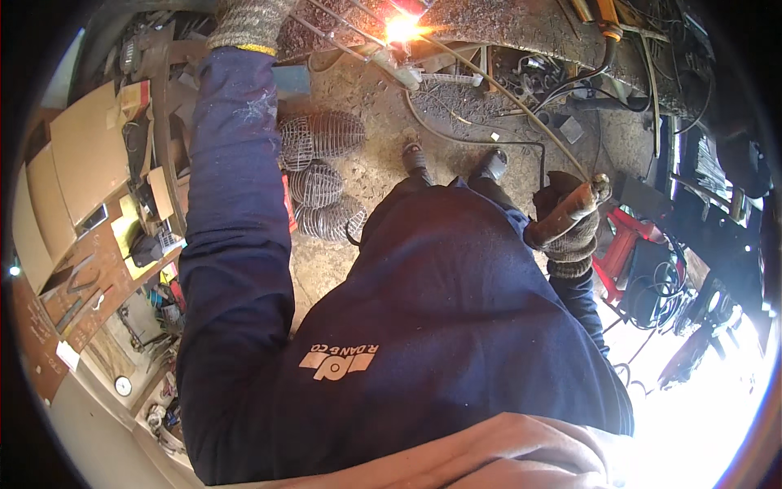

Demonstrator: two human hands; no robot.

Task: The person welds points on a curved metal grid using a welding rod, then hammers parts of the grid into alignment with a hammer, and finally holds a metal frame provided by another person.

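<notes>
My right hand (pixel 574 240), in a dark knitted glove, is closed round a worn electrode holder (pixel 562 218). A long thin welding electrode (pixel 509 91) runs from its jaw up and to the left. At the far tip burns a bright orange-white welding arc (pixel 405 29), whose glare hides the joint. It touches down beside a grid of thin metal rods (pixel 330 34) on the workbench (pixel 497 24). My left hand (pixel 248 24), in a grey-brown knitted glove, is at the top edge beside those rods; its fingers are cut off from view.
Several round wire cages (pixel 326 134) lie on the floor left of my feet. Cables (pixel 481 137) trail below the bench. A clamp-like orange tool (pixel 607 20) rests at the far right. Cardboard (pixel 90 155) and shelves stand left; a red machine (pixel 623 253) stands right.
</notes>
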